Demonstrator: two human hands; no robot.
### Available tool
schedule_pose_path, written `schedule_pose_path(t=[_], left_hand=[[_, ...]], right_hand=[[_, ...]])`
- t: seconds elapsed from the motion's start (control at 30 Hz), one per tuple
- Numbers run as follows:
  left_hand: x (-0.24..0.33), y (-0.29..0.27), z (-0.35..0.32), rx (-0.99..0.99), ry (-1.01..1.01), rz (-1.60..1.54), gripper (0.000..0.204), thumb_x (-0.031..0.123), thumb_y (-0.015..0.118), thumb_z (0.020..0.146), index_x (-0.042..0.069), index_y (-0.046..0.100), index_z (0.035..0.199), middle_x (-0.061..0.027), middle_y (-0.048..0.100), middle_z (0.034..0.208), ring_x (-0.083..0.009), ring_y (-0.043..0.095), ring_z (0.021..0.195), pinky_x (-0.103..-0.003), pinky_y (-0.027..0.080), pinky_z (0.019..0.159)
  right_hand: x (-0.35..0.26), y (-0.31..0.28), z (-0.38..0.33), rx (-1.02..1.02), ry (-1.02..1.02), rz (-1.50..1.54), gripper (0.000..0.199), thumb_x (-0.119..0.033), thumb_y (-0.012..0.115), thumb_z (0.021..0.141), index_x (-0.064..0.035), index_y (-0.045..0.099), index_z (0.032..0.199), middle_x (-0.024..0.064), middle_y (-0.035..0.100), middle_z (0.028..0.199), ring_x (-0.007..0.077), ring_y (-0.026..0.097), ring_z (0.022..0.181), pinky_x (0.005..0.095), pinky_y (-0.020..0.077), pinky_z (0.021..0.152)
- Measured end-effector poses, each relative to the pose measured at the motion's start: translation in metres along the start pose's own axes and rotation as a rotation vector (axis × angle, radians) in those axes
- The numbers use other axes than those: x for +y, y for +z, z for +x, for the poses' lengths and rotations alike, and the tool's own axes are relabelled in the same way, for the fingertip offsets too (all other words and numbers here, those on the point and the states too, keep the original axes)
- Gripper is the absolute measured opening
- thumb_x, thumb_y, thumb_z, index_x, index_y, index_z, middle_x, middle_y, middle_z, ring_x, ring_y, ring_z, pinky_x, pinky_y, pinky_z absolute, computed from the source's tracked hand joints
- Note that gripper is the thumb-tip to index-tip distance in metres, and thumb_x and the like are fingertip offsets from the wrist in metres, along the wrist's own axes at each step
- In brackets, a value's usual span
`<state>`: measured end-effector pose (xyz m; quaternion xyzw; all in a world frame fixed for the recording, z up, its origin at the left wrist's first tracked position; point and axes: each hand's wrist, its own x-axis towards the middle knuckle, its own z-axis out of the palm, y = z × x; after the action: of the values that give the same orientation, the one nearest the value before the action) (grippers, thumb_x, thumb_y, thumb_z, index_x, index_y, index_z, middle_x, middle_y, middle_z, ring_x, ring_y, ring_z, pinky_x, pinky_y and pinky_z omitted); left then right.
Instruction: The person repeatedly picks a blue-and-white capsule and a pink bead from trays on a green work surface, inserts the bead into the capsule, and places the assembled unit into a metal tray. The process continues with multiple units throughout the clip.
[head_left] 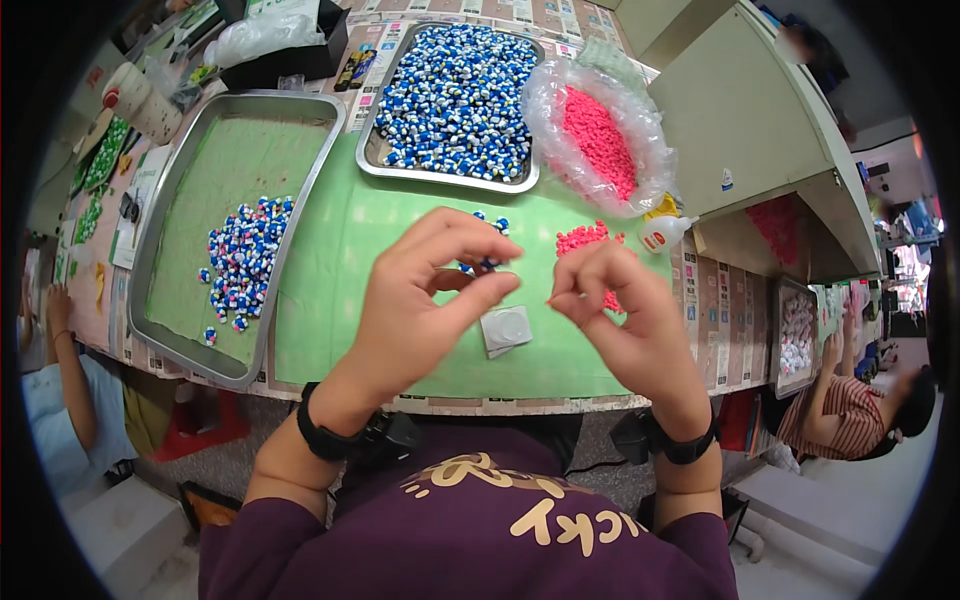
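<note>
Both hands are raised over a green table cover (pixel 330 330). My left hand (pixel 400 295) pinches a small dark blue piece (pixel 487 265) between thumb and fingers. The fingertips of my right hand (pixel 630 325) are pressed together; what they hold, if anything, is too small to make out. A few blue-and-white pieces (pixel 490 220) lie just beyond the left hand. A pile of small pink pieces (pixel 580 238) sits behind the right hand, which partly hides it. Between the hands, on the cover, is a whitish square pad with a round disc (pixel 507 328).
At left stands a metal tray (pixel 265 340) with blue, white and pink pieces; a second tray (pixel 525 185) heaped with blue-and-white pieces is at the back. Right of it are an open plastic bag (pixel 650 165) of pink pieces, a white squeeze bottle (pixel 662 233) and a cabinet (pixel 760 110). Other people sit at both sides.
</note>
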<state>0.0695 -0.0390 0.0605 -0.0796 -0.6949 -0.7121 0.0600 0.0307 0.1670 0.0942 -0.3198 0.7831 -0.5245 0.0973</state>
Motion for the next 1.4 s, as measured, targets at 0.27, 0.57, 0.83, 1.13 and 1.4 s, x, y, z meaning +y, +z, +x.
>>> schedule_pose_path(t=[0.27,0.57,0.83,1.13,1.4], left_hand=[[-0.009,-0.034,-0.003,0.098,-0.156,-0.201,0.02,-0.002,0.066,0.087,-0.001,0.065,0.107,-0.0082,0.062,0.107,-0.0152,0.065,0.087,-0.027,0.055,0.075],[-0.011,-0.032,-0.001,0.071,-0.051,-0.217,0.022,-0.002,0.063,0.088,-0.002,0.066,0.11,-0.0099,0.067,0.105,-0.0157,0.066,0.087,-0.027,0.055,0.079],[-0.006,-0.016,0.004,-0.093,-0.304,-0.645,0.025,0.01,0.064,0.092,-0.003,0.06,0.114,-0.0145,0.068,0.104,-0.0189,0.07,0.088,-0.026,0.059,0.075],[-0.003,-0.004,0.004,-0.078,-0.219,-0.698,0.019,0.006,0.066,0.091,-0.003,0.063,0.107,-0.0128,0.069,0.097,-0.0221,0.07,0.089,-0.029,0.06,0.074],[0.001,0.006,-0.004,0.08,0.044,-0.358,0.021,-0.003,0.074,0.081,-0.003,0.066,0.1,-0.0093,0.069,0.091,-0.016,0.069,0.082,-0.026,0.057,0.072]], right_hand=[[0.027,0.022,0.001,-0.22,-0.087,-0.449,0.013,0.005,0.053,0.077,-0.005,0.047,0.081,0.0106,0.055,0.073,0.0331,0.055,0.072,0.0422,0.0395,0.065],[0.02,0.016,0.003,-0.192,-0.002,-0.305,0.018,0.008,0.057,0.073,-0.0044,0.047,0.081,0.0094,0.057,0.075,0.0307,0.057,0.074,0.0396,0.0429,0.068],[-0.015,0.016,0.013,0.162,-0.19,0.049,0.022,0.009,0.064,0.084,-0.0044,0.046,0.082,0.0094,0.062,0.089,0.0153,0.059,0.078,0.0279,0.0471,0.068],[-0.022,0.026,0.015,0.32,-0.246,-0.013,0.024,0.008,0.068,0.08,-0.0047,0.047,0.079,0.01,0.063,0.088,0.0188,0.061,0.077,0.0286,0.0471,0.067],[-0.016,0.028,0.015,0.307,-0.278,-0.133,0.027,0.007,0.07,0.078,-0.0058,0.047,0.082,0.0088,0.062,0.086,0.0211,0.058,0.073,0.0308,0.0451,0.065]])
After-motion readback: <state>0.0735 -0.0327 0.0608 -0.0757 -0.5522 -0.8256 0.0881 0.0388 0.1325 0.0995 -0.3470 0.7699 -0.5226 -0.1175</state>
